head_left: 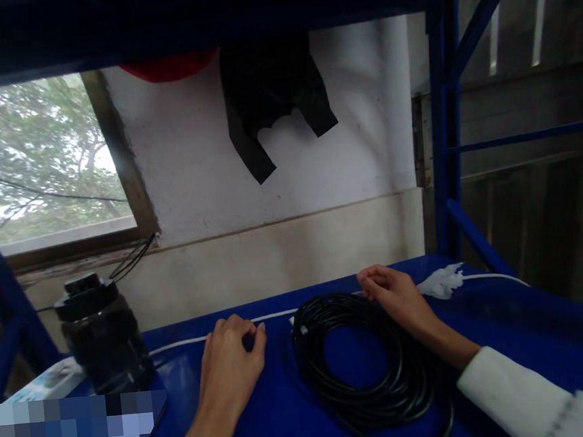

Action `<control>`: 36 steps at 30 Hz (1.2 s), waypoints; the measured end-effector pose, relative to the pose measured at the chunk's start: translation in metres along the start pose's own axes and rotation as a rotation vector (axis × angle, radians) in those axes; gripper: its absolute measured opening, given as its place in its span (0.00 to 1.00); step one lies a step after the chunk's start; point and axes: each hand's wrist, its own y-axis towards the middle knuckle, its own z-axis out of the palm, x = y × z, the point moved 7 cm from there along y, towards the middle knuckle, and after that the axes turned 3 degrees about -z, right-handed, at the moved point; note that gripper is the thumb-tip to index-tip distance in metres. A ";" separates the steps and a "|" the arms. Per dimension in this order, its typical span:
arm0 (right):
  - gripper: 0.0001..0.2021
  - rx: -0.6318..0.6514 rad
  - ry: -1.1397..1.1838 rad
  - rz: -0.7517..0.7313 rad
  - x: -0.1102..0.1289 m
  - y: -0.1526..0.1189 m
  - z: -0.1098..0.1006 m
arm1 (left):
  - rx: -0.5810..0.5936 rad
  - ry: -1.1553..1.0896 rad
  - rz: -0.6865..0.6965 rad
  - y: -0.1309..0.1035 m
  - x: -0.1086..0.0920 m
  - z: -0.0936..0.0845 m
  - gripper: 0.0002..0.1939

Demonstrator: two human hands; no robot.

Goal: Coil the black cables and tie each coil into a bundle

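Note:
A coil of black cable (423,390) lies flat on the blue shelf (273,417). My left hand (230,363) is just left of the coil, its fingers loosely curled and a gap showing between thumb and forefinger. Nothing is visible in it. At the coil's upper right is my right hand (393,294), with its fingers bent and the tips drawn together. Whatever those fingertips hold, if anything, is hidden. A small pale tag (304,329) shows on the coil's left side.
A dark jar-like bottle (102,337) with a black lid stands at left, beside a white box (55,378). A white cord (180,344) runs along the shelf's back, near crumpled clear plastic (440,282). Blue rack posts (444,123) and an upper shelf (193,30) frame the space. A black bag (269,77) hangs behind.

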 end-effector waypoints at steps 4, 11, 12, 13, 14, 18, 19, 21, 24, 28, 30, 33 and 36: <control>0.17 -0.012 0.027 0.000 0.002 -0.002 0.001 | -0.065 -0.157 -0.013 0.000 -0.006 -0.001 0.19; 0.17 -0.017 -0.001 0.015 -0.001 -0.003 0.000 | -0.067 -0.283 0.026 -0.006 -0.023 0.007 0.20; 0.17 -0.015 -0.004 0.019 -0.001 -0.003 0.000 | -0.065 -0.295 0.027 -0.006 -0.025 0.007 0.20; 0.18 -0.013 -0.007 0.022 -0.001 -0.003 0.000 | -0.064 -0.307 0.026 -0.007 -0.026 0.007 0.20; 0.18 -0.010 -0.009 0.023 0.000 -0.003 0.000 | -0.063 -0.321 0.025 -0.007 -0.027 0.007 0.20; 0.18 -0.001 -0.004 0.020 0.000 -0.003 0.001 | -0.059 -0.360 0.031 -0.008 -0.031 0.004 0.19; 0.19 -0.003 0.001 0.021 0.000 -0.003 0.001 | -0.058 -0.366 0.035 -0.008 -0.032 0.003 0.19; 0.19 -0.004 0.008 0.028 -0.003 -0.003 0.001 | -0.054 -0.373 0.039 -0.009 -0.033 0.003 0.19; 0.20 -0.001 -0.002 0.042 -0.006 -0.002 0.001 | -0.046 -0.375 0.042 -0.009 -0.034 0.005 0.19; 0.20 -0.005 -0.027 0.052 -0.005 -0.002 0.001 | -0.035 -0.382 0.036 -0.010 -0.035 0.007 0.19; 0.20 -0.001 -0.029 0.051 -0.004 -0.003 0.001 | -0.029 -0.383 0.032 -0.011 -0.036 0.007 0.19; 0.20 -0.001 -0.026 0.037 -0.002 -0.003 0.001 | -0.023 -0.377 0.033 -0.011 -0.038 0.008 0.19; 0.20 0.001 -0.024 0.033 -0.002 -0.003 0.002 | -0.012 -0.372 0.036 -0.012 -0.039 0.009 0.19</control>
